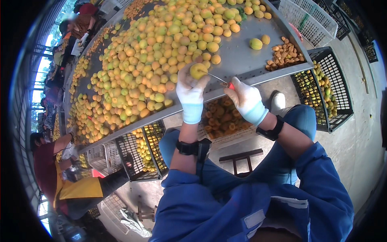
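Observation:
My left hand (pixel 191 93), in a white glove with a light blue cuff, holds a yellow apricot (pixel 198 71) just above the table's near edge. In my right hand (pixel 246 101), gloved alike, is a pick with a red handle (pixel 231 86). Its thin metal shaft (pixel 217 78) points left and meets the apricot; whether the tip is inside the fruit I cannot tell. A large heap of apricots (pixel 161 60) covers much of the metal table (pixel 242 52). Brown apricot pits (pixel 285 54) lie piled at the table's right corner.
Below the edge, between my knees, stands a crate of opened apricots (pixel 221 117). Black crates with fruit flank me at right (pixel 342 88) and left (pixel 133 161). A dark stool (pixel 242 157) is near my legs. A co-worker (pixel 52 169) works at far left. White crates (pixel 308 22) stand beyond.

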Tool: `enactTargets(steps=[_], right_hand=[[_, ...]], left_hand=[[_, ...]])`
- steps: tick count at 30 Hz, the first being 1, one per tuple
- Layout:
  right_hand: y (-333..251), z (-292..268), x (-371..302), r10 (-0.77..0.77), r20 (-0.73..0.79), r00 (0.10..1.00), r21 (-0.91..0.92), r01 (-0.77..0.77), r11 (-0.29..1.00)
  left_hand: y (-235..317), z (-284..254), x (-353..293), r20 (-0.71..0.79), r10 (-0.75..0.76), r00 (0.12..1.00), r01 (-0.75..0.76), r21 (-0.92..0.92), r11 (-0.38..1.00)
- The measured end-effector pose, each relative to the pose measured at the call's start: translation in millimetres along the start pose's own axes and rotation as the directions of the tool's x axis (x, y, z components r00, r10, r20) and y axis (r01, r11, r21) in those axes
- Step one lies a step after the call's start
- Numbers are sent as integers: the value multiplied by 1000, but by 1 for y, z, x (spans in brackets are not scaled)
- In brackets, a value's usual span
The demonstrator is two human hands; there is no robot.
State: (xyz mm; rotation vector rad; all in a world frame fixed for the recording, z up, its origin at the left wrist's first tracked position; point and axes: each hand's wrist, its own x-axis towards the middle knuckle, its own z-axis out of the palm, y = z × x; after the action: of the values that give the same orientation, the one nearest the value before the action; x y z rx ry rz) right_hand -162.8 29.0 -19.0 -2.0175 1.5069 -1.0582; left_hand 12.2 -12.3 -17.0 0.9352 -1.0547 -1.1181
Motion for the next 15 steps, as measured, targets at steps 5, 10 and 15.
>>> enactTargets(steps=[5,10,15], right_hand=[[-3,11,-4,-6,29,1000,-9,7,1000],[-4,15,-4,-18,30,999,-43,19,999],[-2,23,-3,-4,36,999,-82,7,997]], left_hand=[[-2,-1,-5,-39,3,999,-4,-29,1000],[-1,3,-10,-19,-33,999,30,-115,993],[-4,1,-14,71,-57,996,70,-197,978]])
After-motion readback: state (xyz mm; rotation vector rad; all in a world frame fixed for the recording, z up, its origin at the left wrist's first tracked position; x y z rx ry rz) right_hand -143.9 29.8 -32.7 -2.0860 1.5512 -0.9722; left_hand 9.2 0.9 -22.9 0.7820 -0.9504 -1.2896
